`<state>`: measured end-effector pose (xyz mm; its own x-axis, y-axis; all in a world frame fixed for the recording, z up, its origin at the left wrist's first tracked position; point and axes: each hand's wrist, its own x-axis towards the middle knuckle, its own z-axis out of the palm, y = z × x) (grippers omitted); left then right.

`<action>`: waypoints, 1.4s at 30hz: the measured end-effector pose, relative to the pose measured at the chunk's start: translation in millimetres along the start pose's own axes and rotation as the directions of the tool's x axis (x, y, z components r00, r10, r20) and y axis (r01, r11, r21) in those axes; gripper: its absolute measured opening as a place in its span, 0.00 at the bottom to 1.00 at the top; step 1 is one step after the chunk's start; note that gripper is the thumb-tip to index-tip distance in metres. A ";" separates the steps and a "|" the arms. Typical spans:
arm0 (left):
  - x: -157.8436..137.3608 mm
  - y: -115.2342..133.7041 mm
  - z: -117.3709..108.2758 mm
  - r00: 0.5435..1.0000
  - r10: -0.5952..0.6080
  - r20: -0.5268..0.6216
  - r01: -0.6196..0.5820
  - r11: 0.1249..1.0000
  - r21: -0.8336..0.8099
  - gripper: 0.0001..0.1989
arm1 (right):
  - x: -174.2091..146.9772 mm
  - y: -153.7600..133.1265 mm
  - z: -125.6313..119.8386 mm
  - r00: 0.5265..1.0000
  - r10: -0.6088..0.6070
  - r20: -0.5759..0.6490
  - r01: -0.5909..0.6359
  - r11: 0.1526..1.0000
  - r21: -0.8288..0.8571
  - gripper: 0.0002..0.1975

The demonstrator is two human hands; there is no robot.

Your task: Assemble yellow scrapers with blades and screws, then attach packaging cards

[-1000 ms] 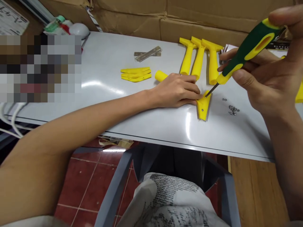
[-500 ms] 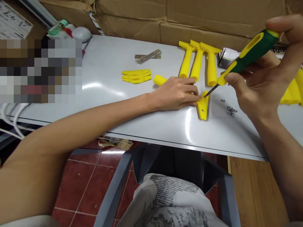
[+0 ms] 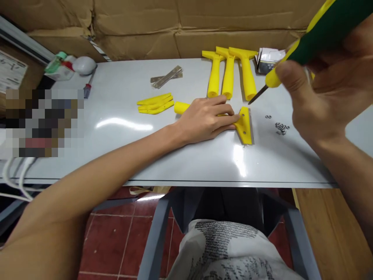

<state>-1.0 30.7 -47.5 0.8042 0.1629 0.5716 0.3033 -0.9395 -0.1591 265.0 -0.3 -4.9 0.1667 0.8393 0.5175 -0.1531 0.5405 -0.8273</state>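
Observation:
My left hand (image 3: 201, 120) is wrapped round the handle of a yellow scraper (image 3: 246, 126) lying flat on the table. A thin blade shows along the scraper's right edge, and two screw spots show on its head. My right hand (image 3: 323, 85) grips a green and yellow screwdriver (image 3: 300, 50), its tip in the air just above the scraper head and apart from it. Several small screws (image 3: 281, 128) lie to the right of the scraper. Behind my left hand stand three yellow scraper handles (image 3: 227, 76), laid side by side.
Yellow blade covers (image 3: 155, 104) lie left of my hand, with flat metal blades (image 3: 167, 77) behind them. A small stack of packets (image 3: 269, 60) sits at the back right. Cardboard boxes (image 3: 134, 46) line the rear. Another screwdriver (image 3: 88, 88) lies at the back left.
The screwdriver tip has lifted off the scraper's screw and moved up, away from the head. My left hand still holds the scraper, which has turned slightly. The camera view has shifted.

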 end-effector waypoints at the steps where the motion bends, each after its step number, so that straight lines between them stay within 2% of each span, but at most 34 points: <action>1: -0.7 -0.6 0.5 1.000 -0.003 -0.001 0.003 1.000 -0.008 0.19 | 3.5 1.8 -1.8 0.998 -0.057 0.025 0.058 0.998 -0.035 0.24; 2: -1.2 -1.0 1.1 1.000 -0.007 -0.001 0.007 1.000 -0.014 0.19 | 8.7 6.7 -4.7 0.973 -0.199 0.114 0.213 0.968 -0.133 0.22; 3: -1.5 -1.4 1.8 1.000 -0.010 0.001 0.011 1.000 -0.018 0.20 | 16.0 15.0 -8.6 0.907 -0.372 0.198 0.406 0.897 -0.172 0.23; 4: -1.5 -1.6 2.6 1.000 -0.013 0.004 0.014 1.000 -0.020 0.20 | 25.1 26.8 -13.4 0.837 -0.490 0.243 0.533 0.830 -0.164 0.25; 5: -1.4 -1.9 3.3 1.000 -0.016 0.011 0.017 1.000 -0.021 0.21 | 35.5 41.0 -18.5 0.804 -0.521 0.286 0.574 0.806 -0.146 0.28; 6: -1.1 -2.1 3.8 1.000 -0.018 0.020 0.019 1.000 -0.023 0.21 | 46.2 56.3 -23.2 0.723 -0.609 0.324 0.662 0.746 -0.074 0.33; 7: -0.7 -2.4 4.1 0.999 -0.019 0.028 0.019 1.000 -0.024 0.22 | 56.3 70.9 -27.0 0.696 -0.630 0.344 0.686 0.725 -0.060 0.38; 8: -0.3 -2.6 4.1 0.999 -0.019 0.036 0.020 0.999 -0.025 0.23 | 64.3 82.9 -29.4 0.696 -0.645 0.317 0.694 0.717 -0.063 0.41; 9: 0.1 -2.8 4.0 0.999 -0.020 0.046 0.021 0.999 -0.024 0.23 | 69.4 90.7 -30.2 0.671 -0.667 0.325 0.714 0.699 -0.042 0.44; 12: 1.1 -2.9 2.8 0.999 -0.005 0.042 0.005 1.000 -0.011 0.22 | 61.8 84.4 -24.2 0.635 -0.689 0.349 0.734 0.679 0.008 0.45; 13: 1.2 -2.7 2.6 1.000 0.005 0.029 -0.005 1.000 -0.006 0.21 | 53.1 74.8 -20.5 0.649 -0.676 0.350 0.720 0.694 0.007 0.43; 14: 1.3 -2.5 2.5 1.000 0.014 0.014 -0.014 1.000 -0.002 0.20 | 43.5 64.2 -16.9 0.684 -0.622 0.380 0.679 0.734 -0.020 0.39; 16: 1.2 -2.0 3.0 1.000 0.016 -0.007 -0.016 1.000 0.006 0.20 | 28.3 48.3 -12.2 0.799 -0.437 0.413 0.530 0.837 -0.139 0.30; 17: 1.1 -1.9 3.4 1.000 0.013 -0.008 -0.013 1.000 0.007 0.20 | 25.3 46.0 -12.0 0.816 -0.419 0.399 0.511 0.846 -0.155 0.30; 20: 1.0 -1.8 4.4 1.000 0.002 -0.002 -0.002 1.000 -0.002 0.22 | 40.1 65.6 -21.3 0.767 -0.572 0.289 0.619 0.778 -0.104 0.54; 22: 1.1 -2.0 4.3 1.000 0.003 -0.004 -0.003 1.000 -0.015 0.21 | 62.7 91.2 -32.7 0.765 -0.601 0.233 0.632 0.769 -0.092 0.59; 25: 1.2 -2.1 3.5 1.000 -0.002 0.014 0.003 1.000 -0.029 0.21 | 93.5 121.1 -46.3 0.752 -0.597 0.280 0.642 0.760 -0.104 0.68; 28: 1.0 -2.0 3.3 0.999 -0.014 0.040 0.015 1.000 -0.024 0.22 | 100.6 121.7 -46.0 0.694 -0.645 0.321 0.696 0.715 -0.069 0.67; 31: 0.9 -2.2 4.0 1.000 0.004 0.017 -0.004 1.000 -0.006 0.20 | 78.8 92.4 -34.8 0.659 -0.642 0.390 0.714 0.698 -0.057 0.59; 32: 0.9 -2.3 4.1 1.000 0.015 0.004 -0.015 1.000 -0.004 0.19 | 67.5 79.2 -30.5 0.689 -0.603 0.403 0.683 0.726 -0.082 0.57; 34: 1.2 -2.5 4.1 0.999 0.033 -0.018 -0.033 0.999 -0.003 0.18 | 45.2 54.5 -23.2 0.797 -0.449 0.404 0.553 0.811 -0.190 0.50; 35: 1.5 -2.6 3.9 0.999 0.041 -0.029 -0.041 0.999 -0.002 0.17 | 36.1 45.0 -20.4 0.832 -0.398 0.386 0.505 0.831 -0.232 0.47; 38: 2.6 -2.2 3.0 0.996 0.060 -0.062 -0.059 0.998 0.014 0.17 | 22.5 31.8 -15.7 0.838 -0.392 0.379 0.502 0.826 -0.257 0.44; 42: 3.3 -1.6 2.6 0.996 0.058 -0.069 -0.056 0.998 0.028 0.17 | 23.4 34.4 -13.4 0.831 -0.416 0.370 0.525 0.807 -0.272 0.42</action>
<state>2.5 33.5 -47.6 0.7834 0.0873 0.6154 0.2719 -0.9385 -0.2129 276.7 37.2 -24.2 -0.1581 0.4942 0.8549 0.2289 0.8605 -0.4551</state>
